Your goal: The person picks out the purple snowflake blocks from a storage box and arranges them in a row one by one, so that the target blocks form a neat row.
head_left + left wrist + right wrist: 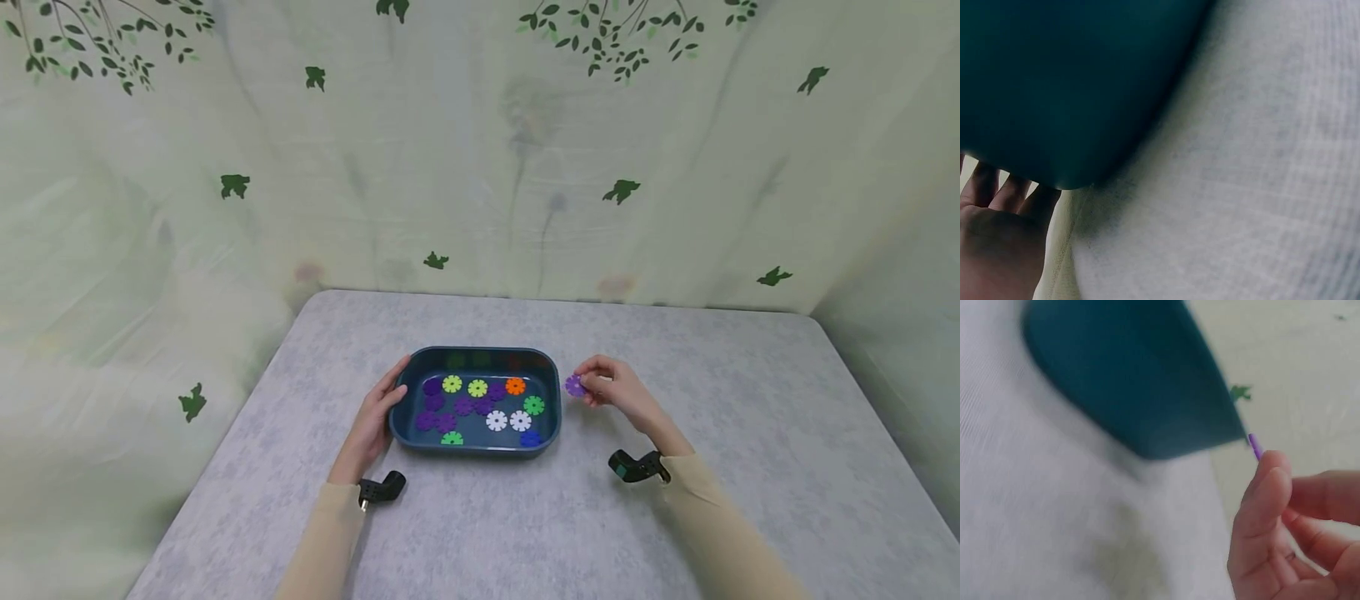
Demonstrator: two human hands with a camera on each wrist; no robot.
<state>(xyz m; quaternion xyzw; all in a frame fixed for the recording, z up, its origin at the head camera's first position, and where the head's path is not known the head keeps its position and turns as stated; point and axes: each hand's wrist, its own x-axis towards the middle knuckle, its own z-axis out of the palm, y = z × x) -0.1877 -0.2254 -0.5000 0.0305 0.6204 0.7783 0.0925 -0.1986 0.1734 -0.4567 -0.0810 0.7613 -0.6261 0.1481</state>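
Note:
A dark teal rectangular tray (476, 451) stands on the table, with several notched plastic building discs lying in it. My left hand (367, 425) holds the tray at its left end, thumb at the rim and fingers along the outer wall. In the left wrist view, the fingers (1013, 194) lie partly behind the tray wall (1072, 125). Just outside the right end, my right hand (618, 392) pinches a purple notched disc (574, 385) between thumb and fingertips. Only the disc's edge (1254, 445) shows in the right wrist view, beside the tray (1141, 381).
Inside the tray are purple discs (463, 406), yellow discs (477, 388), white discs (497, 421), green discs (533, 405), an orange disc (515, 386) and a blue disc (530, 438). A grey mottled cloth covers the table (750, 400). A leaf-patterned curtain (480, 167) hangs behind.

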